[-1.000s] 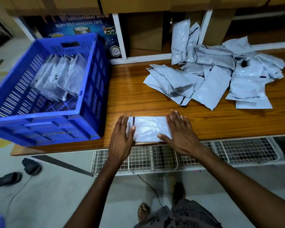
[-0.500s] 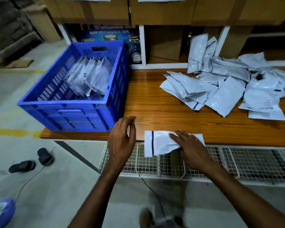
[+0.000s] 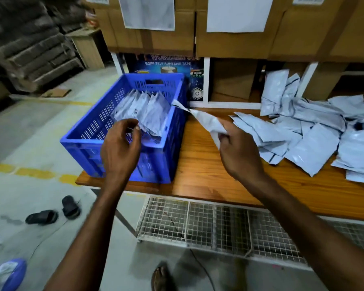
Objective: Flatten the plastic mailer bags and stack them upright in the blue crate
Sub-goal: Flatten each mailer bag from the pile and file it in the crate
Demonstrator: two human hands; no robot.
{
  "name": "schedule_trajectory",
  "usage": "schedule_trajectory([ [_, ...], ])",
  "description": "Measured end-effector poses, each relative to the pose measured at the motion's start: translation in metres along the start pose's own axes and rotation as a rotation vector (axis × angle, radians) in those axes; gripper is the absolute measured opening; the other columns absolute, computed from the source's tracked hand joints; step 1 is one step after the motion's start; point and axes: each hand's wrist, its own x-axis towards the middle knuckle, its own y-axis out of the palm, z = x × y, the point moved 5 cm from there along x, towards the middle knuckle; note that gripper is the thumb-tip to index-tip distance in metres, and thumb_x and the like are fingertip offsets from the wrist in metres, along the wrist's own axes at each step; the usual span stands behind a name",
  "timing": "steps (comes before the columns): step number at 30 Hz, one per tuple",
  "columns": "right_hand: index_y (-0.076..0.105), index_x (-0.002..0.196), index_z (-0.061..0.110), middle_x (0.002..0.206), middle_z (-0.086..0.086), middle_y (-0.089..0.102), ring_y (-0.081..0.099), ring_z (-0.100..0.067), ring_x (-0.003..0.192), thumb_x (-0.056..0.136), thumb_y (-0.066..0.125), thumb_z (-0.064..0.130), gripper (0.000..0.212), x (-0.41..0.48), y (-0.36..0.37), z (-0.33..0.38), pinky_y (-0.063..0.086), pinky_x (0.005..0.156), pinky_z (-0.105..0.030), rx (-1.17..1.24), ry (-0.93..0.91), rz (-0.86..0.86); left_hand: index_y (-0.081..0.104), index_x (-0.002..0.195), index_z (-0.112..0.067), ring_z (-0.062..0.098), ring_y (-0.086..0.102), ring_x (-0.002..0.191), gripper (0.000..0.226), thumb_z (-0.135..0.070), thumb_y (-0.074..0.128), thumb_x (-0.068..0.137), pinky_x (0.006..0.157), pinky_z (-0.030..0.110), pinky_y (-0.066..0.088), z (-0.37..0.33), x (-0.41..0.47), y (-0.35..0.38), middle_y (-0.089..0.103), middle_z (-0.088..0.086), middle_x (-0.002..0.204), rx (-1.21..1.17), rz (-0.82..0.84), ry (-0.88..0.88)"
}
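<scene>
My right hand (image 3: 239,153) grips a pale, creased mailer (image 3: 207,121), its tip pointing to 10 o'clock at the crate (image 3: 156,167) rim. My left hand (image 3: 119,149) curls by the crate's bags (image 3: 148,110); grip unclear.

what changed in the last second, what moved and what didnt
The bag that lay flat at the front edge of the table is now lifted, gripped in the right hand, its tip near the blue crate. The left hand let it go and moved over the crate, by the stacked bags. Crate, stacked bags and the loose pile stayed put.
</scene>
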Motion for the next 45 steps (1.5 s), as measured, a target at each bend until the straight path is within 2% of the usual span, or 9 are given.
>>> schedule_trajectory([
  [5, 0.047, 0.151, 0.015, 0.142, -0.011, 0.060, 0.057, -0.030, 0.127, 0.096, 0.046, 0.011, 0.054, 0.072, 0.065, 0.081, 0.048, 0.104, -0.043, 0.002, -0.082, -0.006, 0.070, 0.119, -0.020, 0.034, 0.062, 0.109, 0.031, -0.040, 0.058, 0.098, 0.089, 0.045, 0.049, 0.080, 0.087, 0.009, 0.069, 0.011, 0.115, 0.185, 0.300, 0.093],
  [9, 0.035, 0.156, 0.008, 0.161, -0.009, 0.038, 0.037, -0.024, 0.146, 0.095, 0.044, 0.002, 0.063, 0.131, 0.141, 0.139, 0.031, 0.119, -0.035, 0.021, -0.059, 0.041, 0.068, 0.126, -0.016, 0.037, 0.061, 0.115, 0.059, -0.056, 0.045, 0.091, 0.097, 0.047, 0.050, 0.142, 0.138, 0.023, 0.067, 0.014, 0.123, 0.355, 0.572, 0.251],
  [12, 0.040, 0.154, 0.010, 0.152, -0.015, 0.048, 0.048, -0.032, 0.136, 0.096, 0.046, 0.006, 0.058, 0.164, 0.209, 0.151, 0.041, 0.103, -0.037, 0.102, 0.113, 0.062, 0.064, 0.135, -0.011, 0.037, 0.059, 0.122, 0.063, -0.054, 0.048, 0.092, 0.104, 0.044, 0.046, 0.179, 0.166, 0.037, 0.063, 0.017, 0.134, 0.431, 0.756, 0.331],
  [16, 0.062, 0.129, 0.007, 0.130, -0.017, 0.064, 0.059, -0.036, 0.118, 0.095, 0.051, 0.010, 0.036, 0.205, 0.277, 0.105, 0.046, 0.088, -0.038, 0.195, 0.446, -0.142, 0.061, 0.139, -0.010, 0.029, 0.066, 0.118, 0.042, -0.025, 0.059, 0.099, 0.094, 0.030, 0.046, 0.190, 0.180, 0.053, 0.068, 0.014, 0.131, 0.299, 0.919, 0.257],
  [21, 0.049, 0.141, 0.003, 0.150, -0.017, 0.046, 0.042, -0.034, 0.138, 0.095, 0.050, 0.011, 0.047, 0.243, 0.316, 0.033, 0.032, 0.112, -0.040, 0.101, 0.674, -0.326, 0.062, 0.138, -0.021, 0.031, 0.065, 0.116, 0.035, -0.025, 0.052, 0.105, 0.090, 0.038, 0.050, 0.195, 0.176, 0.070, 0.067, 0.008, 0.133, 0.324, 0.870, 0.317],
  [24, 0.026, 0.159, 0.012, 0.168, -0.011, 0.015, 0.014, -0.031, 0.154, 0.104, 0.045, 0.025, 0.059, 0.254, 0.340, 0.000, 0.014, 0.122, -0.045, 0.115, 0.788, -0.184, 0.063, 0.135, -0.020, 0.033, 0.065, 0.115, 0.033, -0.023, 0.052, 0.104, 0.089, 0.042, 0.052, 0.195, 0.172, 0.071, 0.067, 0.009, 0.131, 0.362, 0.875, 0.348],
  [26, 0.026, 0.159, 0.017, 0.169, -0.010, 0.013, 0.009, -0.034, 0.155, 0.107, 0.033, 0.049, 0.062, 0.259, 0.368, -0.020, 0.007, 0.124, -0.051, 0.154, 0.849, -0.001, 0.063, 0.134, -0.020, 0.032, 0.065, 0.115, 0.033, -0.022, 0.054, 0.103, 0.088, 0.041, 0.052, 0.196, 0.175, 0.071, 0.068, 0.007, 0.131, 0.324, 0.844, 0.331],
  [31, 0.015, 0.162, 0.028, 0.170, -0.006, 0.008, 0.005, -0.033, 0.155, 0.102, 0.013, 0.068, 0.073, 0.254, 0.395, -0.030, 0.001, 0.124, -0.050, 0.182, 0.793, 0.144, 0.066, 0.128, -0.022, 0.029, 0.066, 0.112, 0.028, -0.026, 0.057, 0.102, 0.087, 0.039, 0.052, 0.197, 0.176, 0.073, 0.070, 0.003, 0.125, 0.322, 0.856, 0.327],
  [45, 0.007, 0.163, 0.029, 0.171, -0.002, 0.003, 0.000, -0.022, 0.157, 0.107, 0.012, 0.055, 0.062, 0.252, 0.403, -0.032, -0.001, 0.125, -0.045, 0.087, 0.634, 0.204, 0.069, 0.121, -0.025, 0.020, 0.068, 0.101, 0.023, -0.033, 0.060, 0.102, 0.079, 0.033, 0.047, 0.196, 0.178, 0.070, 0.073, -0.006, 0.114, 0.277, 0.823, 0.303],
])
